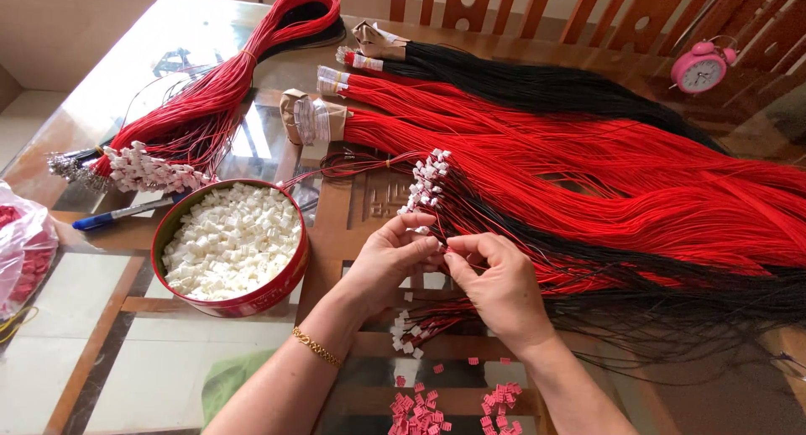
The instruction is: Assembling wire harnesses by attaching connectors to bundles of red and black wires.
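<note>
The glass-topped table (168,49) filled most of what I could see, and across its right half lay great loose bundles of red wire (638,175) and black wire (537,86), their ends wrapped in paper. A second looped hank of red wire (210,99), already tipped with white plugs, lay to the left. Below it stood a round red tin (277,288) heaped with small white plastic connectors (231,242). A pink alarm clock (701,68) sat at the far right edge, and a blue pen (117,214) lay beside the tin.

Both hands met near the table's middle. The left hand (388,263) and right hand (499,284) were pinched close together, fingertips touching, on a thin wire end and a tiny white connector (422,230) between them, just below a fan of finished white-tipped wires (428,179). I judged the wire light, limp and springy, best held close to its bare tip; the connector looked hard, slick and easy to drop. Small pink pieces (420,406) lay scattered nearest me.
</note>
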